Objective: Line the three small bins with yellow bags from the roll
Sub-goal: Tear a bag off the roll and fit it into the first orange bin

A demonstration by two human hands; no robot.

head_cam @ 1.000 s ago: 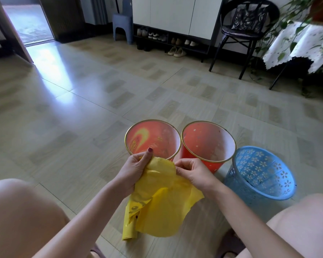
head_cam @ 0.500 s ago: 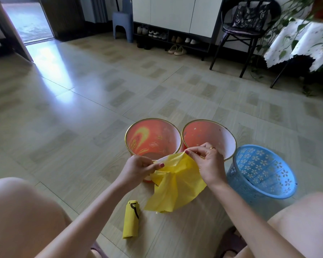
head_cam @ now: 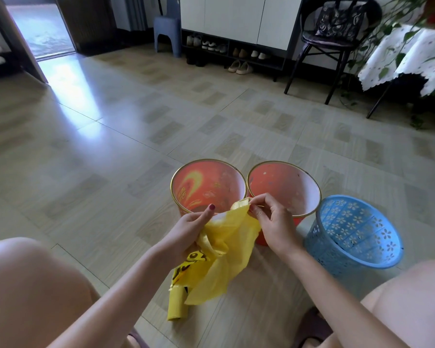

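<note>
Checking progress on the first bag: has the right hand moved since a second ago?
Yes. The right hand has risen from below the middle red bin's near rim to cross it, pinching the yellow bag's top edge.

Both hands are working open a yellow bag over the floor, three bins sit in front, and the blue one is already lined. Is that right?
Not quite. The head view shows the blue lattice bin unlined, like the two orange bins. Otherwise right: left hand and right hand are working open the yellow bag over the floor.
</note>
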